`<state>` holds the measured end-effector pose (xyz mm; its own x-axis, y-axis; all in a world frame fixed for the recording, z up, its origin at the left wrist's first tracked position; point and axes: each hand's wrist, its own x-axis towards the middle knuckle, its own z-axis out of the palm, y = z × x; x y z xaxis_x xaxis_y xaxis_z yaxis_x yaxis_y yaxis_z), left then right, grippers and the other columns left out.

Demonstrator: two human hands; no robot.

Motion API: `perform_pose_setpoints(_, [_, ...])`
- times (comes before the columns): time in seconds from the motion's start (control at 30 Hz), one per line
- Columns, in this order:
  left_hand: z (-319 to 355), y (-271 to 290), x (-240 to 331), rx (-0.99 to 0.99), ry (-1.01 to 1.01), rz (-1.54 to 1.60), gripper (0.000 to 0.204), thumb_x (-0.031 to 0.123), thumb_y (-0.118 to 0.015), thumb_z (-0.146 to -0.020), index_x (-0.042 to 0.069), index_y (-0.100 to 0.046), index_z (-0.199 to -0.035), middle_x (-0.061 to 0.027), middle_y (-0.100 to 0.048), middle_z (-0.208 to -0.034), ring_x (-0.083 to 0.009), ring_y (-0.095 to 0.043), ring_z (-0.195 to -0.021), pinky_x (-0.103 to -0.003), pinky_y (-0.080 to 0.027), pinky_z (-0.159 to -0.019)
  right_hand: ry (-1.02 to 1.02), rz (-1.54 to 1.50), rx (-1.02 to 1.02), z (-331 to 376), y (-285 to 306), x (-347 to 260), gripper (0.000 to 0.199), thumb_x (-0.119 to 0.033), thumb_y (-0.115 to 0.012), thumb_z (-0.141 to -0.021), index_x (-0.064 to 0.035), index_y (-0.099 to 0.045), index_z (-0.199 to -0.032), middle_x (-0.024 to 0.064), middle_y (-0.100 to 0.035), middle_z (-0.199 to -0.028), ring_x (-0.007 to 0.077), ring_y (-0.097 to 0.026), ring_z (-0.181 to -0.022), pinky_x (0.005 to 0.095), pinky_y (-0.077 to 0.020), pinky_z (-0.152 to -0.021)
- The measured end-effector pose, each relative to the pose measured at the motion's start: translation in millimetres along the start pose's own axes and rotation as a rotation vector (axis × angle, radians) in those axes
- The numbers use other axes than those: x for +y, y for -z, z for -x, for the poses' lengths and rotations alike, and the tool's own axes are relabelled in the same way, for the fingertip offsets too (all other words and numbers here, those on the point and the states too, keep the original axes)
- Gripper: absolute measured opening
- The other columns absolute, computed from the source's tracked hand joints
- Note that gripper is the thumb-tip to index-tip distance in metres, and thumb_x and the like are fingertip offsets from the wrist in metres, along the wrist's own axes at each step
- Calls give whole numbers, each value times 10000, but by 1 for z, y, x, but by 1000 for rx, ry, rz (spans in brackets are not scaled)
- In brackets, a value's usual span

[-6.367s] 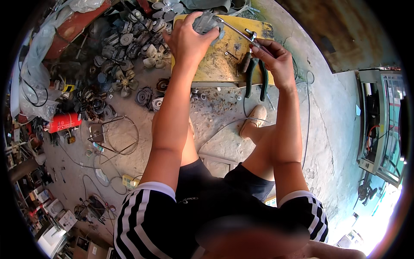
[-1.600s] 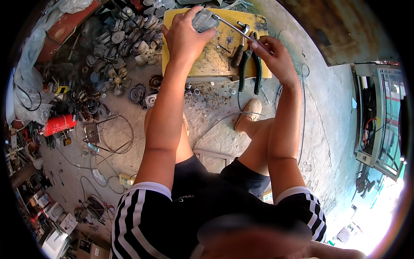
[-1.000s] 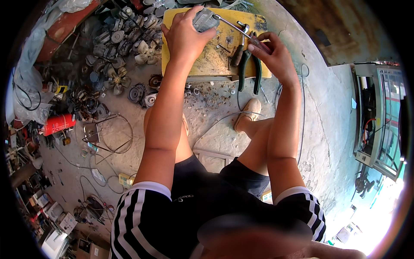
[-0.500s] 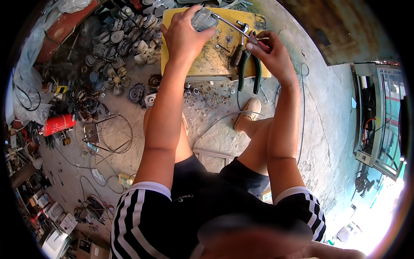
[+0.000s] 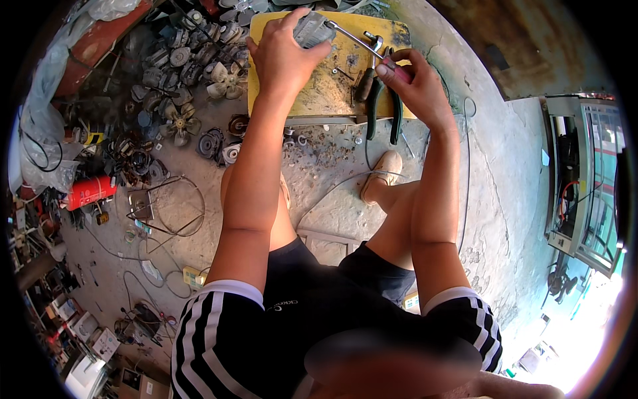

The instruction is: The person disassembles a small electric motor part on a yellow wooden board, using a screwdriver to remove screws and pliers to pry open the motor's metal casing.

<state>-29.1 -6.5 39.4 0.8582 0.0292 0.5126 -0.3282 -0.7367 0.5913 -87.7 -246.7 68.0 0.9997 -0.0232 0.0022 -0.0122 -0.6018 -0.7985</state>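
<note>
two hands work a small grey metal motor part on a yellow board.

the left hand (image 5: 282, 56) is closed over the small grey ribbed metal motor part (image 5: 314, 30), pressing it onto the worn yellow wooden tabletop (image 5: 319, 86) at its far edge. the right hand (image 5: 415, 83) grips the pink handle of a slim silver metal wrench (image 5: 352, 41), whose shaft runs up and left to touch the motor part, so the part lies under the left hand and well left of the right. green-handled pliers (image 5: 382, 110) lie on the tabletop just beside the right hand. the tabletop sits low on a cracked concrete floor (image 5: 492, 199). a heap of grey fan motors and blades (image 5: 186, 73) lies to the left, with a red cylinder (image 5: 90, 193) nearer the rim.
</note>
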Motion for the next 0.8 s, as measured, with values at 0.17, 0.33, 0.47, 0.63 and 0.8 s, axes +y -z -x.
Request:
perform_pose_setpoints(0.17, [0,2,1,-6,31,44,601,376,-811,-686,169,-678,-1234,-138,-669,-1160,-300,-633,-1082,-411,-434,-981,-54,-45,-86,-2,4,8,446,-411,-708,-888,-53,-665,-1151,180,-701,-1036,254,-665,-973,366,-524,-820])
perform_pose_setpoints(0.33, [0,3,1,14,6,46,597,367,-814,-685,163,-678,-1229,-143,-669,-1148,-309,-641,-1062,-410,-465,-951,146,82,19,-2,-3,9,496,-399,-705,-889,-61,-611,-1241,197,-691,-1068,276,-668,-981,388,-523,-842])
perform_pose_setpoints(0.47, [-2,5,4,-1,4,70,595,365,-816,-683,156,-679,-1223,-148,-669,-1145,-316,-647,-1053,-411,-478,-935,89,61,20,3,-6,-2,528,-410,-695,-896,-53,-583,-1269,205,-660,-1061,300,-665,-960,400,-521,-847])
perform_pose_setpoints(0.63, [-2,5,4,4,7,86,594,365,-817,-682,157,-680,-1221,-152,-676,-1147,-313,-652,-1054,-403,-493,-913,149,170,-84,-6,-4,21,534,-425,-687,-903,-50,-580,-1267,210,-650,-1048,295,-669,-951,398,-520,-834])
perform_pose_setpoints(0.8, [-3,6,2,-11,24,93,597,368,-818,-678,165,-681,-1222,-145,-683,-1148,-310,-650,-1061,-413,-482,-934,160,151,74,1,-7,10,504,-451,-672,-908,-31,-630,-1182,196,-646,-1024,263,-669,-939,396,-520,-803])
